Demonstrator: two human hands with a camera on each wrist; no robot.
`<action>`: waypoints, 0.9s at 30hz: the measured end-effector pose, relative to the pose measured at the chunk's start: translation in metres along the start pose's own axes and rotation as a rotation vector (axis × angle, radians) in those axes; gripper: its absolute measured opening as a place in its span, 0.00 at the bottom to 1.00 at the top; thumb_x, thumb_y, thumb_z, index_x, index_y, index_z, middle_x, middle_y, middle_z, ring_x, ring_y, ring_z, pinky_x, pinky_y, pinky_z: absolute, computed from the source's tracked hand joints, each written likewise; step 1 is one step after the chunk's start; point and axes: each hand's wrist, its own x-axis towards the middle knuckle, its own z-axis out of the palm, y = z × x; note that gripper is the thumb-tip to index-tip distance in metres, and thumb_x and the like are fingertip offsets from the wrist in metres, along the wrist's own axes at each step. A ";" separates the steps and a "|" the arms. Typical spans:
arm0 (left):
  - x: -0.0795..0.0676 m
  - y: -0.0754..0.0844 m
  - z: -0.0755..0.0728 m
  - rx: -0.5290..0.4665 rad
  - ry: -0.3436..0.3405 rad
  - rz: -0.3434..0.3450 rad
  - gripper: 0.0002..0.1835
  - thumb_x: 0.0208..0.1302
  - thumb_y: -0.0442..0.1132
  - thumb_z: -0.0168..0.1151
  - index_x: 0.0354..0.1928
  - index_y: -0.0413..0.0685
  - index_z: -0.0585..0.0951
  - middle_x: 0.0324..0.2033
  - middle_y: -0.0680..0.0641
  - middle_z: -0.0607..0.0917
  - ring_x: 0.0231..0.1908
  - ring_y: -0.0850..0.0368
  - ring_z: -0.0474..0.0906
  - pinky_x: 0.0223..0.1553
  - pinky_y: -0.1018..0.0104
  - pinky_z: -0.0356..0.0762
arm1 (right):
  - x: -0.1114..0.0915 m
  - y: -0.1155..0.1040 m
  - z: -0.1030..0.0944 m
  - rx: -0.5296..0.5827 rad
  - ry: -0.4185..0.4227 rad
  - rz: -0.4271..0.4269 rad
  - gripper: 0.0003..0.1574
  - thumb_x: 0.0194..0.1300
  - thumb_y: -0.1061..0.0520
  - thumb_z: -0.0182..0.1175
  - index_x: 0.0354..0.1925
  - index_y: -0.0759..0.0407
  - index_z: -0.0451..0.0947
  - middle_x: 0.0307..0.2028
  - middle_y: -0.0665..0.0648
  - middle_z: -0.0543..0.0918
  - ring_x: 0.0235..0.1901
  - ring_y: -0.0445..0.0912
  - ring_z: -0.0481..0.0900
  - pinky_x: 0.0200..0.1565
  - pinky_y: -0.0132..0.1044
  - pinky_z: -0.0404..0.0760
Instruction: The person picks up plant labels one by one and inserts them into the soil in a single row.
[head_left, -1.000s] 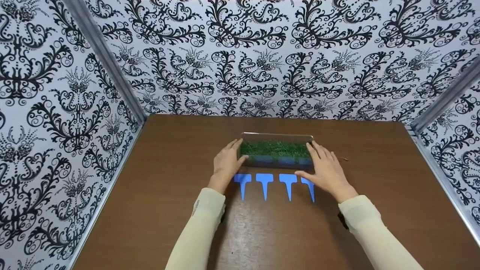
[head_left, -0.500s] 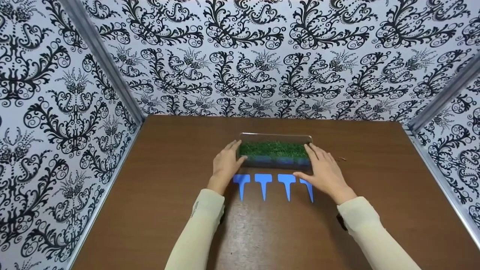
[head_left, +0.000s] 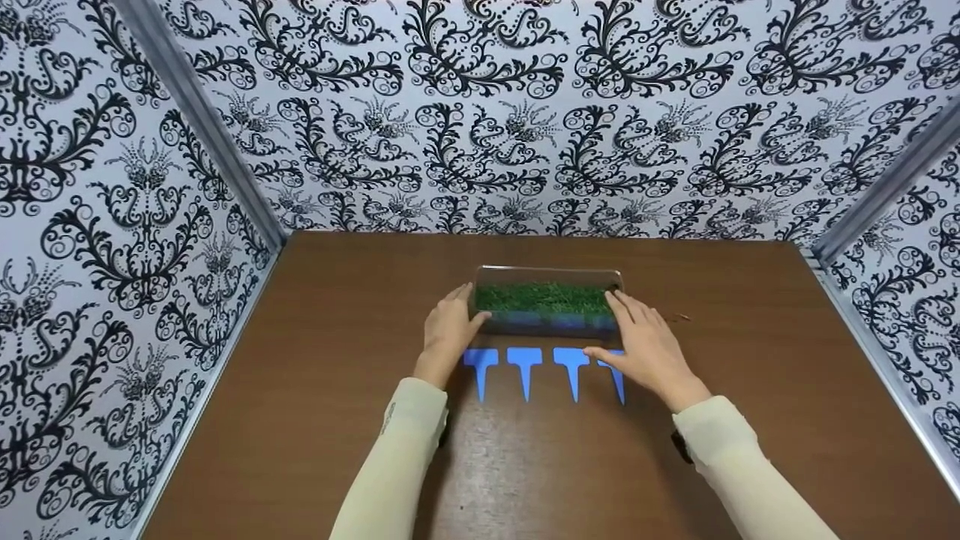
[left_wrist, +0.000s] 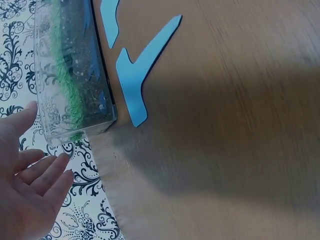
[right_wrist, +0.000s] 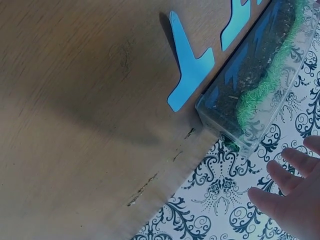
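A clear plastic box (head_left: 547,268) stands on the table with green artificial grass (head_left: 546,297) over a dark layer inside. My left hand (head_left: 448,330) is at the box's left end, its fingers extended. At the right end is my right hand (head_left: 651,343), also with extended fingers. The right wrist view shows a gap between the right hand (right_wrist: 295,195) and the box (right_wrist: 215,117); left-hand contact is hard to tell. Several blue T-shaped plant labels (head_left: 525,357) lie in a row before the box, points toward me. My right thumb partly covers the rightmost label.
The brown table (head_left: 337,420) has black-and-white patterned walls (head_left: 510,135) behind and at both sides, with metal corner posts (head_left: 217,127). Small dark crumbs (head_left: 679,318) lie right of the box. Scattered bits (right_wrist: 142,190) also show on the table in the right wrist view.
The head view has shifted slightly. My left fingertips have drawn back a little from the box's left end, and my right hand has slid slightly toward me. The box and labels stay in place.
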 end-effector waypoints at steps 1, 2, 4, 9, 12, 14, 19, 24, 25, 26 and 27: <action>0.000 0.000 0.000 -0.017 0.003 -0.005 0.36 0.66 0.54 0.66 0.72 0.51 0.69 0.70 0.46 0.73 0.63 0.43 0.76 0.60 0.49 0.78 | 0.000 0.000 0.000 -0.003 -0.001 0.000 0.62 0.61 0.29 0.62 0.78 0.58 0.50 0.76 0.66 0.58 0.74 0.63 0.57 0.73 0.64 0.53; 0.001 0.000 0.000 -0.037 0.004 -0.012 0.36 0.65 0.53 0.66 0.72 0.51 0.70 0.70 0.46 0.73 0.64 0.42 0.76 0.61 0.49 0.77 | -0.001 0.000 0.001 -0.005 -0.001 -0.001 0.62 0.61 0.29 0.62 0.78 0.58 0.50 0.76 0.66 0.58 0.74 0.63 0.57 0.73 0.64 0.53; 0.001 0.000 0.001 -0.074 0.002 -0.025 0.35 0.65 0.52 0.67 0.72 0.51 0.70 0.69 0.46 0.74 0.63 0.42 0.76 0.61 0.48 0.76 | -0.001 -0.001 0.002 -0.009 -0.001 -0.002 0.62 0.61 0.29 0.62 0.78 0.58 0.50 0.76 0.66 0.58 0.74 0.63 0.57 0.73 0.64 0.54; 0.001 0.001 0.001 -0.150 -0.031 -0.048 0.35 0.66 0.50 0.67 0.72 0.50 0.70 0.68 0.44 0.75 0.64 0.41 0.76 0.62 0.47 0.75 | -0.002 -0.002 0.004 -0.006 0.000 -0.007 0.62 0.61 0.30 0.63 0.78 0.59 0.51 0.75 0.66 0.58 0.74 0.64 0.58 0.73 0.64 0.54; 0.002 0.000 0.001 -0.203 -0.058 -0.068 0.35 0.66 0.49 0.66 0.72 0.51 0.69 0.68 0.43 0.75 0.63 0.41 0.76 0.62 0.46 0.75 | -0.002 -0.002 0.006 -0.004 -0.006 -0.008 0.61 0.62 0.31 0.63 0.78 0.59 0.50 0.76 0.66 0.58 0.74 0.64 0.57 0.73 0.64 0.53; 0.002 -0.001 0.002 -0.242 -0.077 -0.080 0.35 0.66 0.48 0.66 0.73 0.51 0.68 0.67 0.42 0.76 0.63 0.41 0.76 0.62 0.46 0.75 | -0.003 -0.003 0.006 -0.006 -0.008 -0.009 0.61 0.62 0.29 0.62 0.78 0.58 0.50 0.76 0.66 0.58 0.74 0.64 0.58 0.73 0.64 0.53; 0.004 -0.005 0.004 -0.351 -0.104 -0.079 0.36 0.67 0.45 0.66 0.74 0.50 0.66 0.66 0.39 0.76 0.63 0.41 0.76 0.62 0.45 0.75 | -0.005 -0.002 0.008 -0.007 0.002 -0.020 0.63 0.61 0.24 0.58 0.78 0.58 0.50 0.76 0.65 0.59 0.74 0.62 0.59 0.73 0.63 0.54; 0.004 -0.009 0.005 -0.491 -0.111 -0.056 0.34 0.68 0.41 0.64 0.74 0.49 0.65 0.67 0.40 0.75 0.66 0.42 0.73 0.64 0.46 0.73 | -0.006 -0.002 0.011 0.005 0.011 -0.027 0.62 0.61 0.27 0.61 0.78 0.59 0.51 0.75 0.65 0.59 0.74 0.62 0.59 0.73 0.63 0.55; 0.003 -0.010 0.005 -0.514 -0.111 -0.051 0.34 0.69 0.40 0.64 0.74 0.48 0.65 0.67 0.40 0.76 0.66 0.42 0.73 0.65 0.47 0.73 | -0.006 -0.002 0.011 0.007 0.012 -0.028 0.62 0.61 0.27 0.62 0.78 0.59 0.51 0.75 0.65 0.60 0.74 0.62 0.59 0.73 0.63 0.55; 0.003 -0.011 0.005 -0.528 -0.108 -0.045 0.33 0.69 0.39 0.63 0.74 0.48 0.65 0.66 0.40 0.76 0.65 0.43 0.74 0.64 0.48 0.74 | -0.007 -0.003 0.012 0.012 0.012 -0.029 0.62 0.61 0.28 0.62 0.78 0.59 0.51 0.75 0.65 0.60 0.74 0.62 0.59 0.73 0.63 0.55; 0.004 -0.012 0.006 -0.540 -0.106 -0.040 0.33 0.69 0.39 0.63 0.74 0.47 0.65 0.65 0.40 0.77 0.65 0.43 0.74 0.64 0.48 0.74 | -0.007 -0.003 0.012 0.015 0.012 -0.030 0.62 0.61 0.29 0.63 0.78 0.59 0.51 0.75 0.65 0.60 0.74 0.62 0.59 0.73 0.63 0.55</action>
